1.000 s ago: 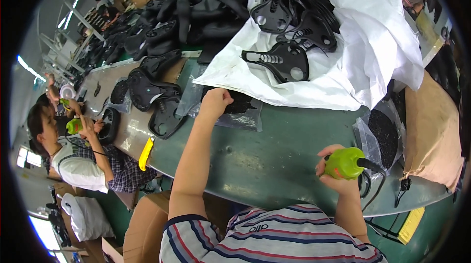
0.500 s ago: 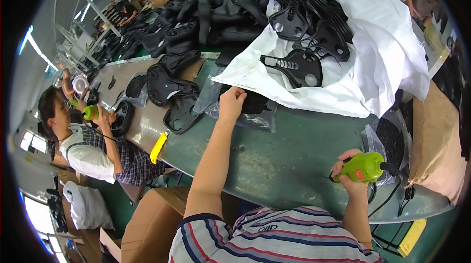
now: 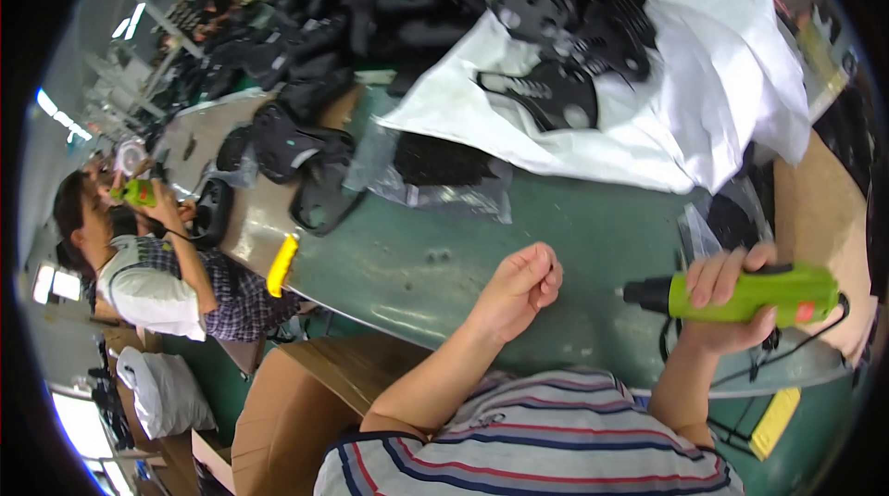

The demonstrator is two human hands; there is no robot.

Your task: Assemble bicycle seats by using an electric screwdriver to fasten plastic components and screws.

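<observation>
The right hand (image 3: pixel 727 297) has its grip clamped around a green power screwdriver (image 3: pixel 741 294), held level over the near right edge of the green counter (image 3: pixel 593 227), black nose pointing left. The left hand (image 3: pixel 520 288) hovers near the counter's middle, its grip curled together into a loose fist; whether it holds anything cannot be told. Farther off, a clear bag of black parts (image 3: pixel 435 167) lies beside a white sheet (image 3: pixel 732 79) bearing black moulded pieces (image 3: pixel 556 98). At left, another person (image 3: pixel 139 255) holds a similar green tool (image 3: pixel 139 192).
</observation>
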